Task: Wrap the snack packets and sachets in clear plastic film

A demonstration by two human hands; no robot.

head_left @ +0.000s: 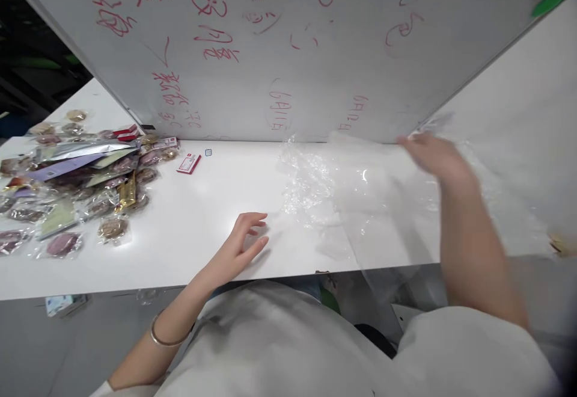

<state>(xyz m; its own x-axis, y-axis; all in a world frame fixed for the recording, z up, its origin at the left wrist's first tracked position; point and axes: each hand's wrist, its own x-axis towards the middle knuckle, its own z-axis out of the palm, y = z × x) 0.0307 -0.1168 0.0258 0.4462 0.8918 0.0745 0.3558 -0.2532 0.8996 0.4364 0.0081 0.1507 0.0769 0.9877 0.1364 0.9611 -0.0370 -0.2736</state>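
Observation:
My left hand (246, 243) is over the table near its front edge, palm turned inward, fingers slightly curled and apart from the thumb. Nothing is in it. My right hand (435, 156), a little blurred, reaches to the back of the table by the foot of the whiteboard. Its fingers are closed on a clear plastic bag (374, 204), whose thin film spreads to the left of the hand and hangs over the front edge. More crumpled clear plastic (309, 183) lies between my hands, and other film lies to the right of my right forearm.
A whiteboard (252, 72) with red handwriting stands along the back of the white table (216, 204). At left is a heap of individually wrapped round items (63, 243) and flat packets (67, 168). A small red-and-white box (189, 163) lies beside it. Another box (65, 305) is below the table.

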